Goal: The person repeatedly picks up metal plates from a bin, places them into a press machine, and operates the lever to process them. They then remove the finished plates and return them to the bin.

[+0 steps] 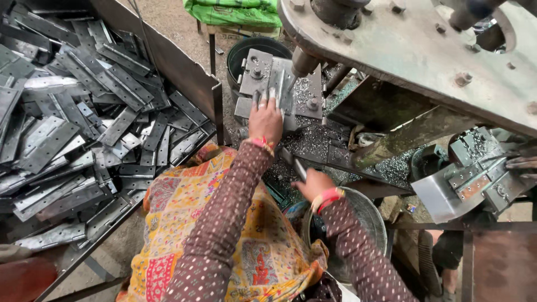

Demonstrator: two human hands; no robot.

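- A flat grey metal piece [278,89] is held on the die block [263,75] of a press machine, directly below the round punch [303,62].
- The left hand [265,118] is laid flat on the die block, fingers stretched forward and pressing the metal piece down; nothing is clasped in it.
- The right hand [311,184] is seen nearer than the die block and to its right, fingers curled about a slim metal strip [297,166]; how firmly it is gripped cannot be told.
- A risk is judged here: the fingertips of the left hand lie very close to the punch, so a stroke of the press could catch them; the piece could also shift if the pressure is eased.
- Sharp metal chips [306,142] are scattered below the die block and could cut bare skin.
- A round metal bucket [366,210] stands under the right hand, and a dark bucket [246,47] is seen behind the die block.
- Left of the die block, a large tray [173,61] is heaped with grey hinge plates [84,123].
- A patterned yellow cloth [184,212] covers the lap below the die block.
- Right of the die block, another person's hand [520,162] rests at a second die [475,173].
- The heavy machine frame [414,50] overhangs the die block; the floor behind is bare, dusty ground.
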